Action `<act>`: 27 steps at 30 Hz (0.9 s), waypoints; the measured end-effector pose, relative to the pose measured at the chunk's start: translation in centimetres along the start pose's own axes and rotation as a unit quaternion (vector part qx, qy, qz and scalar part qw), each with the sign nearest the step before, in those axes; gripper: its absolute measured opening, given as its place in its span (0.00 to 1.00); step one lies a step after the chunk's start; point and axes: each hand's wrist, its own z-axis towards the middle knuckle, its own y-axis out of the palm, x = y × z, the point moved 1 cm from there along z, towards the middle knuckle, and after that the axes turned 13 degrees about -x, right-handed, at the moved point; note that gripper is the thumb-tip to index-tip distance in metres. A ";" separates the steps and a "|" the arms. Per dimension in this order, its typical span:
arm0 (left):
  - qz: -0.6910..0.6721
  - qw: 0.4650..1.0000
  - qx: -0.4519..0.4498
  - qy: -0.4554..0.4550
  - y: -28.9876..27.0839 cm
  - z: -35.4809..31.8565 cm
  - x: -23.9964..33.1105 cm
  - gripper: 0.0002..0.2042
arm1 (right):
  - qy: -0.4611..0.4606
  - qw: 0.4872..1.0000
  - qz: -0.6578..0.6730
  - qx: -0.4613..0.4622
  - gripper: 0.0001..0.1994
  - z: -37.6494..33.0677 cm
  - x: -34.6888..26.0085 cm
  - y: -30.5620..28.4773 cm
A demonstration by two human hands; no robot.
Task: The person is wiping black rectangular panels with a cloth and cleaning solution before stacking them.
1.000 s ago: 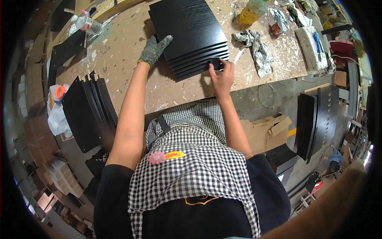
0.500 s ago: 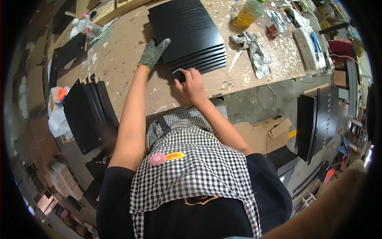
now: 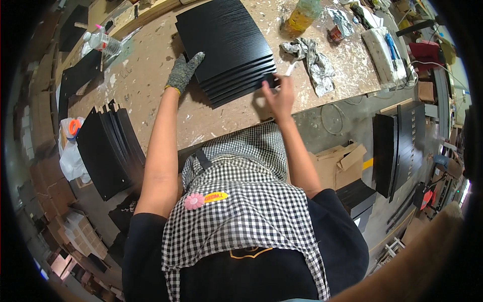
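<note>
The right hand point(image 3: 279, 95) pinches a small white tool point(image 3: 290, 69) in its grip, the fingers pressed together around it at the near right corner of the stack of black panels point(image 3: 226, 48). Half a second ago this hand was at the middle of the stack's near edge; it has since slid right along that edge to the corner. The left hand point(image 3: 184, 72), in a grey glove, lies flat with fingers spread on the stack's left edge, much as before, so the stack has kept its place on the paint-spattered worktop point(image 3: 151, 85). Right of the stack lie a crumpled grey rag point(image 3: 314, 60) and, farther back, a plastic bottle of yellow liquid point(image 3: 301, 17). Left of the stack, off the worktop, more black panels point(image 3: 108, 146) stand on edge.
</note>
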 end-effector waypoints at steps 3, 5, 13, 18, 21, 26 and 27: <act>0.022 1.000 0.003 -0.019 -0.1 -0.1 0.2 0.45 | -0.088 0.993 -0.010 -0.074 0.20 -2.2 -4.5 2.7; 0.007 1.000 0.001 -0.019 0.0 0.1 0.0 0.45 | -0.132 0.989 0.005 -0.072 0.22 -2.8 -6.0 4.7; 0.015 1.000 0.005 -0.019 -0.2 0.9 -1.9 0.49 | 0.072 0.997 0.018 -0.027 0.21 -0.6 1.1 0.3; -0.003 1.000 -0.008 -0.020 -0.1 0.3 -0.6 0.52 | 0.050 0.998 -0.033 0.036 0.20 0.7 2.2 -1.5; 0.010 0.999 -0.016 -0.037 -0.1 0.0 0.0 0.53 | 0.000 1.000 -0.003 -0.013 0.21 -0.5 -0.2 1.1; 0.007 1.000 0.011 -0.028 -0.1 0.8 -1.7 0.53 | -0.144 0.983 0.004 -0.118 0.20 -3.1 -8.0 7.0; 0.008 0.999 0.012 -0.029 0.0 0.7 -1.6 0.53 | -0.176 0.975 0.012 -0.136 0.20 -3.6 -9.3 8.0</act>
